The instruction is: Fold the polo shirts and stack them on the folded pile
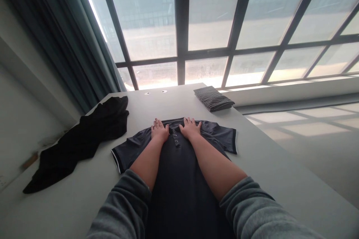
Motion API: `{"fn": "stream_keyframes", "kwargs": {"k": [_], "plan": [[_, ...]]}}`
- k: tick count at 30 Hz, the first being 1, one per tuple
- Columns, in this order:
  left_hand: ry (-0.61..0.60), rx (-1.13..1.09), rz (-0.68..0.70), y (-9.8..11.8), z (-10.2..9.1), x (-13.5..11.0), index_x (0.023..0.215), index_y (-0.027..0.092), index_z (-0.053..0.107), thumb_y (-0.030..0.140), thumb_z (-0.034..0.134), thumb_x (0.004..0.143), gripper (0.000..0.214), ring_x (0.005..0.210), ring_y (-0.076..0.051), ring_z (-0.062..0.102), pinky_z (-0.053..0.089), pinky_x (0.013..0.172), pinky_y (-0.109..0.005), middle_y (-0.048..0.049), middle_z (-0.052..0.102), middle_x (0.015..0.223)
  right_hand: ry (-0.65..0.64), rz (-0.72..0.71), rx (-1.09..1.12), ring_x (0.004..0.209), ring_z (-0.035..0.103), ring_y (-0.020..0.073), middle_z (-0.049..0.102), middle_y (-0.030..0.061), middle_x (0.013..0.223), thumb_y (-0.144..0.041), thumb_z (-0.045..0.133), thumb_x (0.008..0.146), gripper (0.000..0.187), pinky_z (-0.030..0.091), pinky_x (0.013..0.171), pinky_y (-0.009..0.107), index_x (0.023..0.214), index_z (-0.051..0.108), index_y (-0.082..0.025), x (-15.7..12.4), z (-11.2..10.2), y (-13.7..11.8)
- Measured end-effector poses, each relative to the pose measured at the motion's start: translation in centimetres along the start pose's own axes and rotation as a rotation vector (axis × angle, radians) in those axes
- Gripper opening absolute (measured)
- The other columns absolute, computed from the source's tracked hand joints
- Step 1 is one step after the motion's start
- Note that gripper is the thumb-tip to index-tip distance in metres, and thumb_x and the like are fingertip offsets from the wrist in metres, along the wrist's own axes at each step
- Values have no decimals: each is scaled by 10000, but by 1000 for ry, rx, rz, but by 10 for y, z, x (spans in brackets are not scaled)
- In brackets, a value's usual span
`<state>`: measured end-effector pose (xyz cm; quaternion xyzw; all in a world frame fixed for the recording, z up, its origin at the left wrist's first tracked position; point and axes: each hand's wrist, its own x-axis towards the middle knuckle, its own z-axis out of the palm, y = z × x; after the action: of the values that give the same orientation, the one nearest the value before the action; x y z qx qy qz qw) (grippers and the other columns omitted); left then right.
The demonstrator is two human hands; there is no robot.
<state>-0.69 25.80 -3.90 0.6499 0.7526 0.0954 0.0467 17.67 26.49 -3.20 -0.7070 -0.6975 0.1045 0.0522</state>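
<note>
A dark polo shirt (179,171) lies spread on the white table, its collar at the far end and its short sleeves out to both sides. White trim edges the sleeve cuffs. Just left of the buttoned placket (175,138), my left hand (159,130) rests flat on the upper chest with fingers stretched toward the collar. My right hand (191,128) lies the same way on the other side of the placket, fingers spread and thumb pointing inward. Neither hand grips the cloth. My forearms cover part of the shirt's sides.
A crumpled black garment (81,142) lies along the left of the table (269,179). Toward the far right edge sits a folded striped cloth (213,98). Two small white discs (164,91) are near the back edge. Beyond are a curtain (61,26) and large windows.
</note>
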Motion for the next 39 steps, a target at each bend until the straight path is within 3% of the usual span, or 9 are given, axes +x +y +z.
{"fn": "stream_keyframes", "kwargs": {"k": [4,7,12,15,18,22,29,35,39], "plan": [[-43,11,42,-15,-3,-10,1674,26,202,547,227,1056,808,1638,-312,107,157,1325,-473,-187,41,1756,-13,10,-1,1607,21,346,78,63,1739,-615,252,1095,721,8,1217,750,1726,187,-271,0,-2,0],[-37,45,152,-35,-4,-19,1681,34,182,532,245,1067,793,1642,-301,72,138,1329,-472,-164,13,1759,-22,16,-1,1601,15,369,78,65,1740,-619,250,1095,719,1,1200,767,1727,179,-283,1,-2,-1],[-114,74,293,-62,-8,-27,1664,117,301,489,240,1080,696,1636,-262,143,162,1326,-481,-107,164,1755,7,5,29,1590,36,384,113,79,1732,-612,285,1095,691,15,1191,770,1712,239,-306,2,-1,-1],[-109,73,265,-64,-11,-26,1668,164,311,498,247,1072,686,1632,-253,167,169,1325,-492,-73,198,1752,155,35,96,1533,210,378,241,120,1683,-539,350,1090,593,158,1206,707,1614,450,-280,-1,-3,1],[-101,71,220,-60,-13,-24,1673,199,312,530,260,1058,700,1630,-264,173,169,1323,-505,-58,194,1754,307,88,136,1356,432,344,455,189,1501,-411,403,1062,468,338,1158,552,1385,649,-177,-5,-6,5],[-98,77,149,-57,-13,-23,1684,188,289,565,259,1041,746,1630,-287,164,159,1322,-526,-64,181,1757,317,84,105,1244,502,331,553,202,1330,-331,474,1009,382,385,1103,455,1232,703,-122,-7,-7,11],[-80,80,59,-55,-9,-19,1683,218,299,625,261,1021,778,1634,-303,140,148,1323,-515,-75,153,1765,233,43,49,1362,460,306,499,177,1473,-438,442,1054,489,318,1192,433,1409,630,-159,-1,-5,27],[-65,58,4,-51,-10,-20,1675,239,318,606,267,1025,748,1628,-334,155,149,1310,-552,-105,162,1761,-42,-85,-80,1607,130,249,129,81,1733,-562,303,1113,693,107,1312,443,1716,252,-225,3,-7,61],[-86,55,75,-58,-14,-20,1674,223,318,625,255,1028,764,1625,-343,164,164,1302,-557,-120,169,1755,-51,-101,-103,1617,101,248,75,68,1741,-574,272,1123,693,96,1316,435,1726,207,-239,2,-6,70]]}}
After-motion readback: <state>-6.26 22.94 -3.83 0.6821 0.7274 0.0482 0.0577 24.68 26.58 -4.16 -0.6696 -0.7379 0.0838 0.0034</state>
